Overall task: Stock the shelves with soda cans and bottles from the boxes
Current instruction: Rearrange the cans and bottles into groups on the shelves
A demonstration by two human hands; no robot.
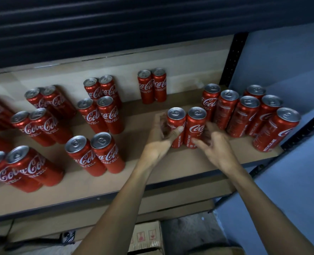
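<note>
Dark ribbed shutter [97, 24] behind; blue wall [290, 61] at right (dim light); grey floor [189, 234] below.

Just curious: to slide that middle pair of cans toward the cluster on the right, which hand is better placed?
Probably the left hand: it grips the pair of cans from the left. The right hand sits between them and the cluster.

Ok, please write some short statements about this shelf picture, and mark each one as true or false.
1. The left hand grips a red can. True.
2. That can lies on its side. False: it stands upright on the shelf.
3. The right hand holds a bottle. False: no bottle shows; this hand is at the neighbouring can.
4. A cardboard box sits below the shelf. True.
</note>
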